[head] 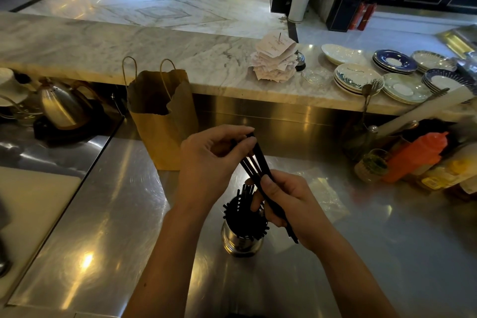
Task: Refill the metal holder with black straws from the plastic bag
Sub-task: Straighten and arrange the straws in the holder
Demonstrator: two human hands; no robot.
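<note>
A round metal holder (240, 241) stands on the steel counter in front of me, packed with several black straws (244, 212) that stick out of its top. Just above it I hold a small bundle of black straws (258, 162), tilted. My left hand (211, 160) pinches the bundle's upper ends between thumb and fingers. Around the bundle's lower part my right hand (286, 201) is closed, and the tips poke out below my palm. A clear plastic bag (325, 193) lies flat on the counter right of the holder, hard to make out.
A brown paper bag (162, 116) stands open behind my hands. A steel kettle (62, 108) sits far left, a white board (28, 204) near left. Sauce bottles (418, 160) and a small jar (371, 165) crowd the right. Plates (356, 77) and speared receipts (275, 59) rest on the marble ledge.
</note>
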